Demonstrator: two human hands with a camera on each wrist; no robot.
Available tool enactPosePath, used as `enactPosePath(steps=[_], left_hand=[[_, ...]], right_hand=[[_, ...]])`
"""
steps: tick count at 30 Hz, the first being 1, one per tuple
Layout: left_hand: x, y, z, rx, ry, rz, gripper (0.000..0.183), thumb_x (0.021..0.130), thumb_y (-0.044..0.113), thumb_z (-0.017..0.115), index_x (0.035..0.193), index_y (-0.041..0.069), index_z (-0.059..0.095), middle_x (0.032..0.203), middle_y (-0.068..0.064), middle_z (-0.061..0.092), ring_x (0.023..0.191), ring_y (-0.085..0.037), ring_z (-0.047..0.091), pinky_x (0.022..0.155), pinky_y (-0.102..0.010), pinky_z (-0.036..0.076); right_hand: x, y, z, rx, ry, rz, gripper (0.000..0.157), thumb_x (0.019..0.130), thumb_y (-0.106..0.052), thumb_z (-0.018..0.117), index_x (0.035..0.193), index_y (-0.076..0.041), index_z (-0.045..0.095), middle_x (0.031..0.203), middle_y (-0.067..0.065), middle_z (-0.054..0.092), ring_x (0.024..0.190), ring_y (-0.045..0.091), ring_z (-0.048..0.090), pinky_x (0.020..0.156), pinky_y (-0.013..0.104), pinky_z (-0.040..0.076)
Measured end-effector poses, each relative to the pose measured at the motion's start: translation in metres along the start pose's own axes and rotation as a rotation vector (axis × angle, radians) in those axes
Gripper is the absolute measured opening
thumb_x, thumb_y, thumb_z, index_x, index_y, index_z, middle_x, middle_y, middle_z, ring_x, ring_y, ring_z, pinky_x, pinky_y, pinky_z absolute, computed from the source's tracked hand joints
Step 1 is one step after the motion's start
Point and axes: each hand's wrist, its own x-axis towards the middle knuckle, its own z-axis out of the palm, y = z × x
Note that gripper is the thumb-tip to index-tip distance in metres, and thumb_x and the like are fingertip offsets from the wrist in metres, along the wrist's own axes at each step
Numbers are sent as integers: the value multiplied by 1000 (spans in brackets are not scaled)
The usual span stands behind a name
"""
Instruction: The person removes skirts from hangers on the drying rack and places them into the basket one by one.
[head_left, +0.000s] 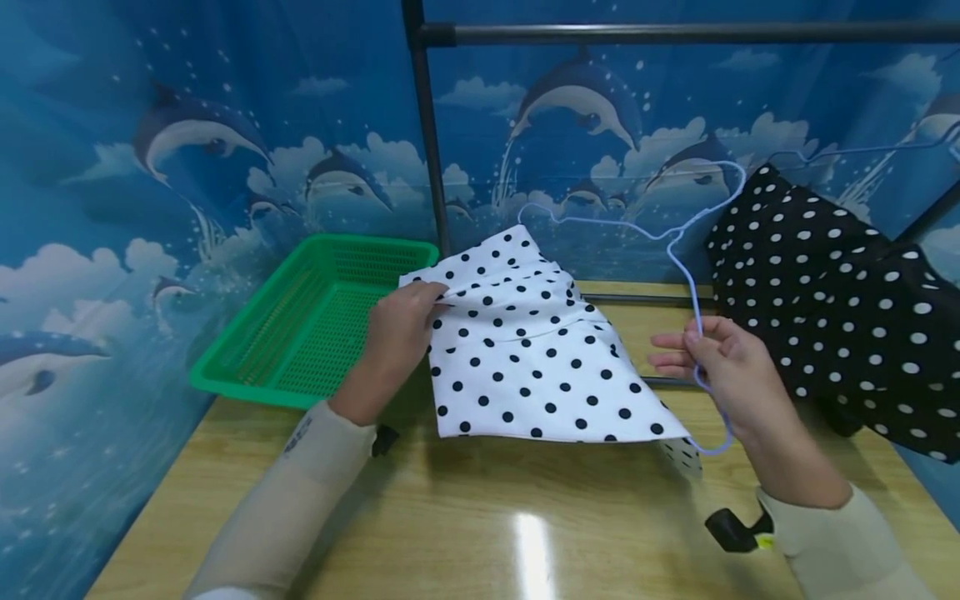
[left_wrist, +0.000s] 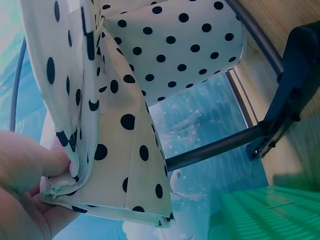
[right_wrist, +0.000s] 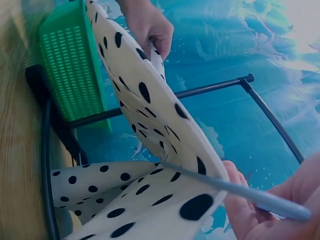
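Note:
A white cloth with black dots, its garment kind not clear, hangs in folds above the table. My left hand pinches its upper left edge; the left wrist view shows the folded layers between thumb and fingers. On the other side, my right hand holds a lavender wire hanger between thumb and fingers, the other fingers stretched out. The hanger's hook points up and right. One end of it meets the cloth's lower right corner, while the far arm runs behind the cloth's top. Cloth hides part of the hanger.
A green plastic basket stands at the left on the wooden table. Behind the cloth rises a dark metal rack. At the right hangs a black cloth with white dots on another hanger. A dolphin-print curtain covers the back.

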Motion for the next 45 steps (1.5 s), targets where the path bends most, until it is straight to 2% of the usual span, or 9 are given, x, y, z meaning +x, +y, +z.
enactPosePath(steps=[3, 7, 13, 26, 35, 45], left_hand=[[1, -1, -2, 0, 5, -2, 21, 85, 5, 74, 105, 6, 72, 102, -11, 73, 93, -24, 70, 81, -34, 57], [1, -3, -5, -15, 17, -1, 19, 85, 5, 74, 104, 6, 73, 101, -11, 73, 92, -25, 70, 80, -35, 57], [1, -7, -7, -45, 37, 45, 18, 84, 4, 75, 102, 6, 74, 98, -10, 74, 88, -24, 70, 77, -35, 57], [1, -16, -9, -115, 17, 62, 16, 85, 6, 74, 101, 3, 74, 98, -13, 73, 88, -26, 70, 76, -38, 57], [-2, -21, -15, -126, -16, 19, 17, 85, 7, 74, 101, 2, 74, 98, -13, 73, 88, -26, 69, 76, -39, 57], [-9, -17, -27, -117, 33, 53, 17, 83, 5, 76, 100, 1, 73, 98, -14, 73, 88, -27, 70, 75, -39, 57]], right_hand=[[2, 2, -1, 91, 29, 37, 12, 105, -14, 40, 110, -4, 46, 91, -3, 72, 81, 13, 72, 75, 26, 57], [6, 4, -1, 221, 77, 70, 16, 104, -15, 44, 116, -8, 49, 93, 0, 72, 85, 14, 72, 78, 26, 56], [10, 7, -4, 351, 108, 62, 22, 102, -14, 49, 122, -7, 52, 92, 3, 72, 85, 14, 72, 78, 25, 55], [9, 6, -14, 478, 88, 64, 13, 98, -11, 57, 109, -9, 64, 97, 5, 72, 91, 15, 71, 82, 24, 54], [6, 5, -19, 529, 82, 38, 14, 94, -11, 62, 107, -7, 66, 96, 6, 72, 91, 15, 71, 81, 25, 55], [3, 4, -23, 553, 72, 27, 16, 93, -11, 64, 109, -7, 66, 98, 7, 72, 90, 16, 71, 81, 25, 55]])
